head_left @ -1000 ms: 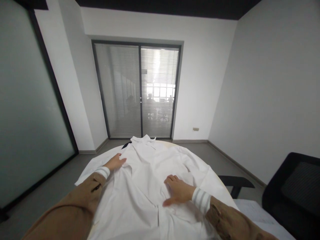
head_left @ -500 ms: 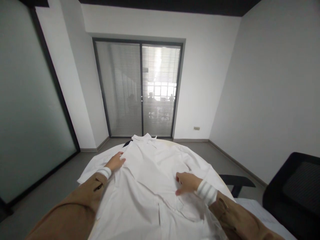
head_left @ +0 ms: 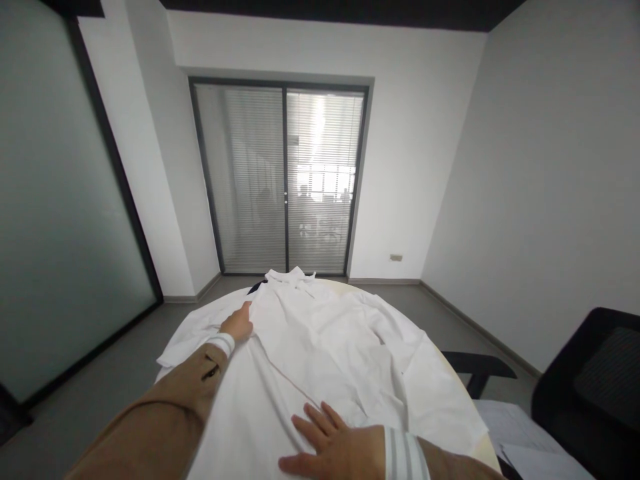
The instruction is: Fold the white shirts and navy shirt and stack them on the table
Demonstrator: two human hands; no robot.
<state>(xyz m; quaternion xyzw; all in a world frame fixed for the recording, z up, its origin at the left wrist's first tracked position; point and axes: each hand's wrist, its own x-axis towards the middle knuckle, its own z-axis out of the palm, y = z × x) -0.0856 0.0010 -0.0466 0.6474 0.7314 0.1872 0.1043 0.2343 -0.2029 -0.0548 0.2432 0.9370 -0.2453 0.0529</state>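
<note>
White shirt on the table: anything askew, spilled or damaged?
No spill or damage visible. The shirt is creased, a diagonal fold running toward the right hand. Odd bit: a dark item shows beside the collar, at the far edge of the table; can't tell what it is.

The person's left arm [head_left: 165,407] stretched forward, its hand [head_left: 237,325] farther out than the other, back upward, fingers drawn close together; whether they gripped could not be told. The right arm [head_left: 453,460] came in low from the side, the right hand [head_left: 334,448] palm down, fingers spread, thumb held apart.
</note>
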